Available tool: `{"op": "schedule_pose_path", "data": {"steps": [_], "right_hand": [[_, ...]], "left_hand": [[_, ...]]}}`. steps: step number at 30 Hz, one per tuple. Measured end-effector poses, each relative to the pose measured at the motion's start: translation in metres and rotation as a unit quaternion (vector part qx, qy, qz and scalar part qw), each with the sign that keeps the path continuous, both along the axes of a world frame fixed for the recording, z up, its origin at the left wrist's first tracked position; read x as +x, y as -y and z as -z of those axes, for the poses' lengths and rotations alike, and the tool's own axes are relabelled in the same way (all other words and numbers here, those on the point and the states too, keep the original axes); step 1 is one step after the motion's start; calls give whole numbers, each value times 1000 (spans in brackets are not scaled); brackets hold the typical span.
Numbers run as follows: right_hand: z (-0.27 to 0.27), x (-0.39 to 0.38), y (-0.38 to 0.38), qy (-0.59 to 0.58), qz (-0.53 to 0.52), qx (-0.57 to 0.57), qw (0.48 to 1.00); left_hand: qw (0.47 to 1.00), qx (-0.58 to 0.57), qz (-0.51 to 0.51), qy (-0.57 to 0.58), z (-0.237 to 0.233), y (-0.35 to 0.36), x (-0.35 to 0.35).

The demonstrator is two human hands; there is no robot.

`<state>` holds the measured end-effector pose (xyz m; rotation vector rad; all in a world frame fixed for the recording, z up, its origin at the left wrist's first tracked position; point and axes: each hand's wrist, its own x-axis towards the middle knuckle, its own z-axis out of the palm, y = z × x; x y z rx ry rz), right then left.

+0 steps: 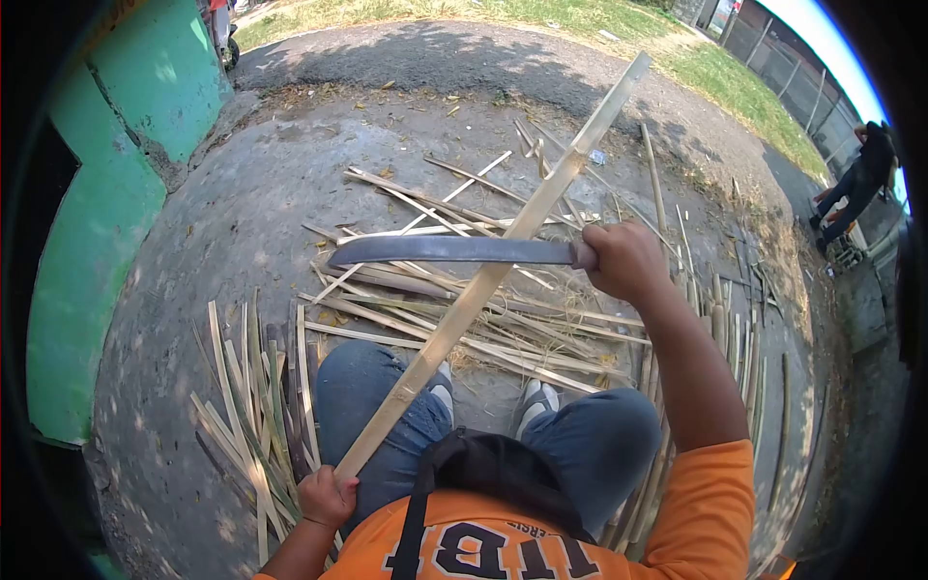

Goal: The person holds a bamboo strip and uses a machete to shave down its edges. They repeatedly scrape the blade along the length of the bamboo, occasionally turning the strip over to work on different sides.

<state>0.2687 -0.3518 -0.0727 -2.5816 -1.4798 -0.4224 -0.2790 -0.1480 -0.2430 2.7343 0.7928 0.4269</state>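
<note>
My right hand is wrapped round the handle of a machete, its long dark blade pointing left. The blade lies across a long split bamboo strip and overlaps it near the middle in this view. Down by my left thigh, my left hand grips the strip's lower end. From there the strip slants up and to the right, past my knee, with its far end high over the ground. A thin curled shaving stands off the strip's upper part.
Cut bamboo strips lie in a loose pile before my feet. More strips lie at my left and right. A green wall stands at left. Another person stands at far right, near a road.
</note>
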Motion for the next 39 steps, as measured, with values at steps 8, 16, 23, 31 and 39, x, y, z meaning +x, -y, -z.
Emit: {"op": "schedule_pose_path", "data": {"steps": [8,16,23,31,39], "right_hand": [[-25,47,1,-25,164,-6,986],[-15,-53,-6,-61,-9,-37,997],[-18,20,8,4,49,-24,998],[-37,116,103,-34,333,70,940],[53,70,164,-274,264,320,868]], "left_hand": [[1000,-9,-10,-25,-17,4,3],[1000,-8,3,2,-6,3,4],[1000,5,6,-2,-6,0,1],[999,5,17,-41,-17,-7,2],[999,-3,30,12,0,-6,2]]}}
